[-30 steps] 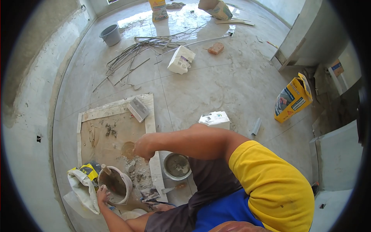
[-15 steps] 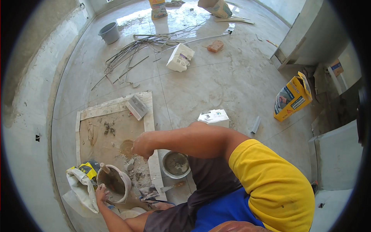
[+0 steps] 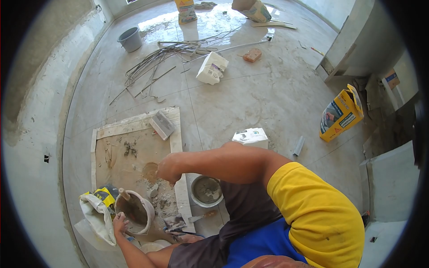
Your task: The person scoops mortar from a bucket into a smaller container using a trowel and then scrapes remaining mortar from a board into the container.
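My left hand (image 3: pixel 119 222) grips the rim of a mortar-smeared bucket (image 3: pixel 147 214), which has a wooden handle (image 3: pixel 124 194) sticking up out of the grey mix inside. Over the dirty board (image 3: pixel 120 165), my right hand (image 3: pixel 170 169) is closed, back of the hand up. A round tan thing (image 3: pixel 150 171) shows right at its fingers; whether they hold it I cannot tell. Crumbs of dry mortar (image 3: pixel 161 198) lie below that hand. Near my knee stands a round basin (image 3: pixel 206 191) with grey paste in it, and a putty knife (image 3: pixel 201 216) lies beside it.
An opened white sack (image 3: pixel 96 216) stands left of the bucket. A rectangular box-like block (image 3: pixel 162 125) lies on the board's far corner. Farther off are thin metal rods (image 3: pixel 165 58), a torn white package (image 3: pixel 212 68), a brick piece (image 3: pixel 252 55), a grey bucket (image 3: pixel 130 40) and a yellow bag (image 3: pixel 342 114).
The whole view has shifted slightly to the right and down. Both hands keep about the same place at the bucket and over the board.
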Action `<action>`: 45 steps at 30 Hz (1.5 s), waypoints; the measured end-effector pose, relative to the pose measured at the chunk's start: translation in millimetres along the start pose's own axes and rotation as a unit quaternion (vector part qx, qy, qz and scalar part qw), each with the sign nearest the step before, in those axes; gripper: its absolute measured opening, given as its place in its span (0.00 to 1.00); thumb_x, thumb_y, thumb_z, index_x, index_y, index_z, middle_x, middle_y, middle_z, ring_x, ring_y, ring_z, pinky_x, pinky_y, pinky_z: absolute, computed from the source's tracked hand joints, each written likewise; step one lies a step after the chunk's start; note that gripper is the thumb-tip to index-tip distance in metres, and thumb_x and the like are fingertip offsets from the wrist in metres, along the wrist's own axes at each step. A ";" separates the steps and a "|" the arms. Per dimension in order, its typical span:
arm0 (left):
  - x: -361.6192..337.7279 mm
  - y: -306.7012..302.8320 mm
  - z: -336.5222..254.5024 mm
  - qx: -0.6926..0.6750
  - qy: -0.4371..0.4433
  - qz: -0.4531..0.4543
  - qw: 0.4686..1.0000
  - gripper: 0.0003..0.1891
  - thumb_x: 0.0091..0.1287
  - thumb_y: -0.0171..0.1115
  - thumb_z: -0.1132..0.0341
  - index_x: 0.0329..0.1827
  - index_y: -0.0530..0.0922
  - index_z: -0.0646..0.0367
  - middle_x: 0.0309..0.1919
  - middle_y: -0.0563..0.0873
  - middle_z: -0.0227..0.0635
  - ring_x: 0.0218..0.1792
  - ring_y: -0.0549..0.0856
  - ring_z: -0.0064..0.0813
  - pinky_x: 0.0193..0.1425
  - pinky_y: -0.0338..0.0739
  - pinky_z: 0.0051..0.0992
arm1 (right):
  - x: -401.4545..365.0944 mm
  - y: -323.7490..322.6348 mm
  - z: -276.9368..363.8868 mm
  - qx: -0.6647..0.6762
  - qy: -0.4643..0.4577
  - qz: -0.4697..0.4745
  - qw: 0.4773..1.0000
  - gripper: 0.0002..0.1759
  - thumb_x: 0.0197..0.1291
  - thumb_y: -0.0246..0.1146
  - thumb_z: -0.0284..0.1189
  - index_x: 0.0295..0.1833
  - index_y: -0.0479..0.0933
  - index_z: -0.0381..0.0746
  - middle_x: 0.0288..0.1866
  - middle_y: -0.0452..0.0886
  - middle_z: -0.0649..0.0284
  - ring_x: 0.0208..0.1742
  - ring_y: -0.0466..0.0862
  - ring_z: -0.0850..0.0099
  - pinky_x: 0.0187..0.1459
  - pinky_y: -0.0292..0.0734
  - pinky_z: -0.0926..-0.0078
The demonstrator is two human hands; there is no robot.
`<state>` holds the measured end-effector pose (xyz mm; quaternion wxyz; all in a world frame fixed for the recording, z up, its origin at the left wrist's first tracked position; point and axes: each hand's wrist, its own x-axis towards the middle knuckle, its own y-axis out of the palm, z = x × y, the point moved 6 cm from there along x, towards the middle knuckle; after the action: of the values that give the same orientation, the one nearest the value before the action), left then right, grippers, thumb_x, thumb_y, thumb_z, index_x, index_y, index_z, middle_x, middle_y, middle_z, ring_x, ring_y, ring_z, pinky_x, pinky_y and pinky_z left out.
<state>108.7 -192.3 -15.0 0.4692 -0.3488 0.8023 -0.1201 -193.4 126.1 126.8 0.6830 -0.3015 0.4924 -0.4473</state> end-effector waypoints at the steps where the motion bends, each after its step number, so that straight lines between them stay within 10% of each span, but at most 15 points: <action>1: 2.1 -0.8 2.0 0.000 -0.002 0.000 1.000 0.21 0.66 0.58 0.52 0.59 0.70 0.49 0.46 0.76 0.28 0.36 0.79 0.27 0.25 0.66 0.22 | -1.0 -0.6 0.6 0.001 -0.001 0.001 1.000 0.23 0.51 0.67 0.43 0.44 0.82 0.34 0.46 0.83 0.54 0.50 0.80 0.57 0.51 0.74 0.61; 6: 5.8 -1.6 4.3 -0.031 0.015 0.013 0.999 0.22 0.65 0.58 0.51 0.59 0.69 0.49 0.46 0.76 0.28 0.34 0.79 0.27 0.23 0.64 0.19 | -5.1 -3.0 5.0 0.006 -0.002 0.017 1.000 0.29 0.51 0.68 0.40 0.56 0.73 0.36 0.49 0.81 0.53 0.54 0.78 0.55 0.52 0.73 0.59; 10: 5.7 -2.0 5.2 -0.020 0.003 0.006 1.000 0.23 0.65 0.59 0.51 0.60 0.69 0.49 0.46 0.76 0.28 0.34 0.79 0.27 0.24 0.64 0.20 | -0.2 -1.8 4.6 -0.004 -0.028 -0.030 0.999 0.24 0.52 0.67 0.44 0.44 0.82 0.34 0.45 0.83 0.52 0.50 0.80 0.57 0.51 0.73 0.61; 12: 3.3 -1.5 3.0 -0.006 0.008 0.004 1.000 0.24 0.65 0.59 0.50 0.61 0.68 0.49 0.47 0.76 0.28 0.35 0.79 0.27 0.24 0.64 0.20 | 1.8 2.1 3.1 0.012 -0.004 0.024 1.000 0.31 0.51 0.68 0.40 0.59 0.71 0.38 0.51 0.80 0.54 0.56 0.77 0.56 0.53 0.72 0.58; 34: -1.0 -2.1 1.3 0.017 0.009 0.003 1.000 0.27 0.65 0.58 0.49 0.64 0.67 0.48 0.54 0.76 0.31 0.40 0.80 0.30 0.35 0.69 0.31 | -0.9 1.0 5.0 0.009 -0.009 0.024 1.000 0.27 0.50 0.69 0.40 0.53 0.74 0.35 0.48 0.81 0.52 0.54 0.78 0.54 0.53 0.73 0.58; 45: -7.3 1.3 -2.9 -0.005 0.011 0.002 1.000 0.26 0.65 0.59 0.51 0.63 0.68 0.51 0.50 0.76 0.31 0.38 0.80 0.27 0.25 0.65 0.19 | -0.2 1.4 4.4 0.015 -0.009 0.018 1.000 0.28 0.51 0.68 0.40 0.53 0.73 0.35 0.48 0.81 0.51 0.55 0.78 0.54 0.53 0.72 0.57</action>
<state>108.0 -186.9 -9.2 0.4587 -0.3482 0.8089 -0.1186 -188.8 126.7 127.1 0.7000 -0.2863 0.4843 -0.4398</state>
